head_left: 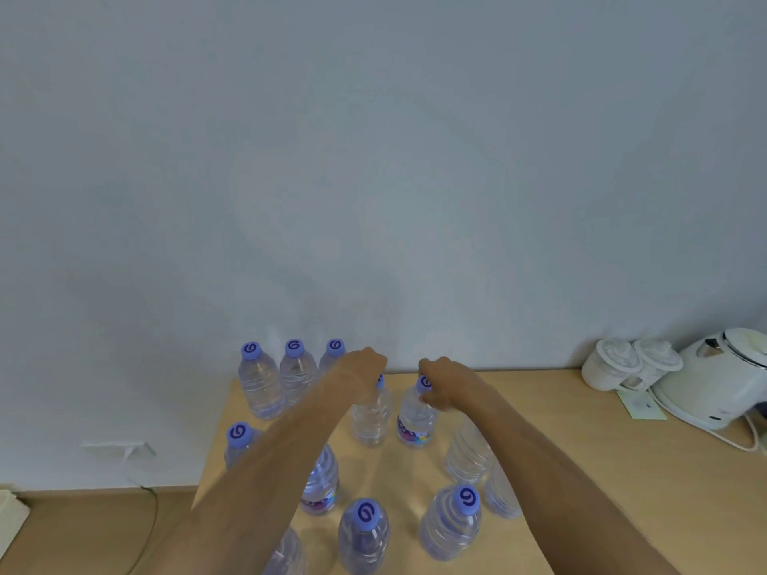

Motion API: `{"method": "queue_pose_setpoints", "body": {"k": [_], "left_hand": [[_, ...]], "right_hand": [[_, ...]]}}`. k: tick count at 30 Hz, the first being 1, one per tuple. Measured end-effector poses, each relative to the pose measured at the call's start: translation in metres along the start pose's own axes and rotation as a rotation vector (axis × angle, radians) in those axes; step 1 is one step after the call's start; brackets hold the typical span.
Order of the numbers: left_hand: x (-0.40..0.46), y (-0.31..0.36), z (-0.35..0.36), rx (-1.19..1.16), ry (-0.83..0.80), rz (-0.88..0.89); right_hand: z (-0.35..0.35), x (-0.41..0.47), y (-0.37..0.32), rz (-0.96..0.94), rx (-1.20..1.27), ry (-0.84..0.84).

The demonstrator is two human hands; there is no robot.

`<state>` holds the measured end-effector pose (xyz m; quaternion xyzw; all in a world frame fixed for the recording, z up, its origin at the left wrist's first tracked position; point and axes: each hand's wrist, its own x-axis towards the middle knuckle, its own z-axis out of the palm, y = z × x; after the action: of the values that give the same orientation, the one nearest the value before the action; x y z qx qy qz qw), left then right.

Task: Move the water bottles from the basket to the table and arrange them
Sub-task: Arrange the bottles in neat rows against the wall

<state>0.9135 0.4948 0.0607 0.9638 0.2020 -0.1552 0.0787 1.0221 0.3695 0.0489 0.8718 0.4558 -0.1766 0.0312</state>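
Observation:
Several clear water bottles with purple caps stand upright on the wooden table (560,417). My left hand (363,375) grips the top of one bottle (371,421) near the table's middle. My right hand (444,385) grips the neck of the neighbouring bottle (415,423), whose cap shows beside my fingers. Three bottles (296,375) line the back edge by the wall. More bottles stand in front, among them one at the left edge (238,444) and two near me (365,533) (452,520). My forearms hide parts of others. The basket is not in view.
A white electric kettle (722,379) and two white lidded cups (622,367) stand at the table's back right, with a paper slip and a cord beside them. The wall rises directly behind the table. Wooden floor and a cable lie to the left.

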Motion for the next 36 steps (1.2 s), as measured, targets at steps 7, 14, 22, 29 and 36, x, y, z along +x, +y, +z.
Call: {"method": "queue_pose_setpoints", "body": {"k": [7,14,22,29,36], "left_hand": [[0.020,-0.010,-0.005,-0.003,0.026,-0.049],[0.025,-0.014,-0.003,0.000,0.002,-0.012],[0.002,-0.033,-0.004,-0.012,-0.025,-0.021],[-0.003,-0.031,-0.003,-0.034,0.012,-0.058],[0.028,-0.016,-0.008,-0.026,0.042,-0.071]], "right_hand": [[-0.007,0.018,-0.001,0.004,-0.003,0.023],[-0.007,0.029,-0.008,-0.012,-0.006,-0.024],[-0.009,0.031,-0.029,-0.055,-0.032,-0.010],[-0.013,0.027,-0.031,-0.039,-0.027,0.023],[-0.017,0.024,-0.009,-0.026,0.007,0.018]]}}
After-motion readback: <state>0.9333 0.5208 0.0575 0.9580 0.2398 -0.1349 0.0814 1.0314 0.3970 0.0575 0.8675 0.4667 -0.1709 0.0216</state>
